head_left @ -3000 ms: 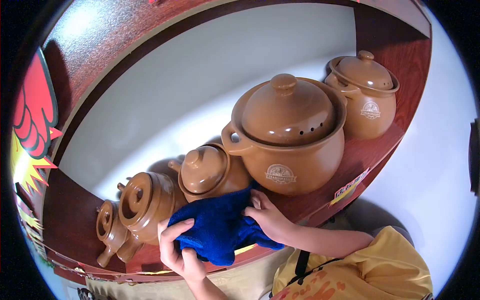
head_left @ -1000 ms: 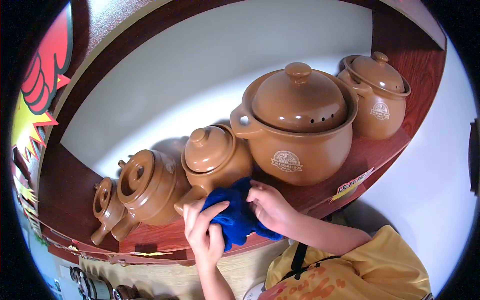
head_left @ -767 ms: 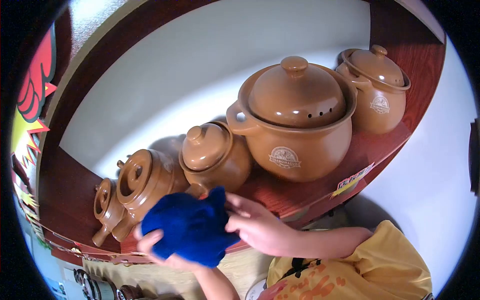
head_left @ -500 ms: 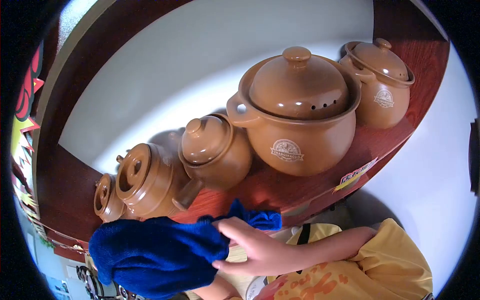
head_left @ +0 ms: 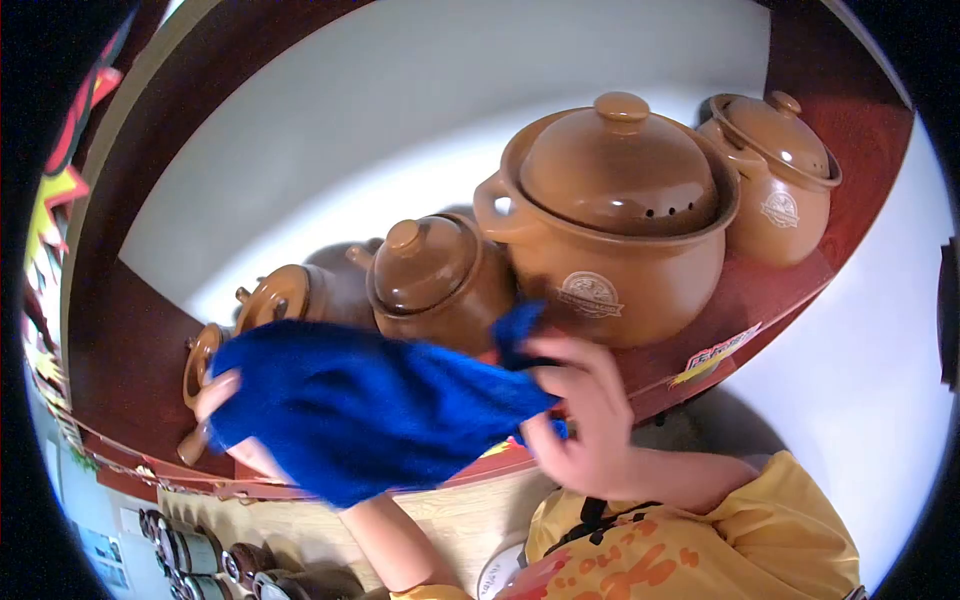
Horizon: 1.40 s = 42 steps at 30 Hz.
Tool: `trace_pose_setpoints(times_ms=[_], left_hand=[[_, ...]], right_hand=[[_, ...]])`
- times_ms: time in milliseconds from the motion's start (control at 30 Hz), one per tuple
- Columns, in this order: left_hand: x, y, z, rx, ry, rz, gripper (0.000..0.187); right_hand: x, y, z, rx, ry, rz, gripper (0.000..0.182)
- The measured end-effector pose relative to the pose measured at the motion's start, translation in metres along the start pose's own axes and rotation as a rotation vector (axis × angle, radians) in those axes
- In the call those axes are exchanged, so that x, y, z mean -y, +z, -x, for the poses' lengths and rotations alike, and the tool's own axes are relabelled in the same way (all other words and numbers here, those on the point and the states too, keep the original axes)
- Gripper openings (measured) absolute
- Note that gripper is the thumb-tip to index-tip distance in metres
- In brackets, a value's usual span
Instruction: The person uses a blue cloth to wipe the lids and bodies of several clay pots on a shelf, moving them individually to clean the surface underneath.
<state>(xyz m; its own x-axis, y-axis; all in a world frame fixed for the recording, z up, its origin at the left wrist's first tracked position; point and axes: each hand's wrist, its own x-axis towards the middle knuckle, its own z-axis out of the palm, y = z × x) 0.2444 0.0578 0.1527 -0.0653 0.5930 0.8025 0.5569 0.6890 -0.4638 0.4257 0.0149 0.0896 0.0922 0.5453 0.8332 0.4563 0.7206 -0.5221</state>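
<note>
A blue cloth (head_left: pixel 370 400) hangs stretched between my hands in front of the shelf, blurred by motion. At its left end, my left hand (head_left: pixel 240 430) grips the edge, with the fingers partly behind the fabric. My right hand (head_left: pixel 585 420) is closed around the cloth's narrow, bunched right end. Just behind the cloth stand brown clay pots: a small lidded pot (head_left: pixel 425 265), and further left a pot (head_left: pixel 280 300) partly hidden by the fabric. A large lidded pot (head_left: pixel 620 220) with a pale printed emblem rises above my right hand.
The pots stand on a dark red wooden shelf (head_left: pixel 790 280) with a pale back wall. A tall lidded pot (head_left: pixel 780 180) is at its right end. A price label (head_left: pixel 720 350) sticks to the front edge. Several dark pots (head_left: pixel 190 550) stand at the lower left.
The cloth has moved up and to the right and is now drawn out. My left hand has come into view at its left end. My right hand has moved up and closed on the other end.
</note>
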Motion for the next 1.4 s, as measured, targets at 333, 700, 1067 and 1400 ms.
trace_pose_setpoints(times_ms=[333, 700, 1067, 1400], left_hand=[[-0.029, 0.002, 0.012, -0.084, 0.804, 1.674, 0.023], [-0.029, -0.004, 0.018, -0.058, 0.770, 1.704, 0.024], [-0.031, 0.000, 0.024, -0.068, 0.788, 1.705, 0.024], [-0.038, 0.006, 0.029, -0.061, 0.845, 1.753, 0.024]], right_hand=[[-0.048, -0.020, 0.039, 0.678, 0.046, 0.634, 0.054], [-0.077, 0.047, 0.021, 0.579, 0.120, 0.705, 0.053], [-0.034, -0.021, 0.024, 0.785, 0.262, 0.800, 0.051], [-0.033, -0.045, 0.036, 0.804, 0.173, 0.885, 0.049]])
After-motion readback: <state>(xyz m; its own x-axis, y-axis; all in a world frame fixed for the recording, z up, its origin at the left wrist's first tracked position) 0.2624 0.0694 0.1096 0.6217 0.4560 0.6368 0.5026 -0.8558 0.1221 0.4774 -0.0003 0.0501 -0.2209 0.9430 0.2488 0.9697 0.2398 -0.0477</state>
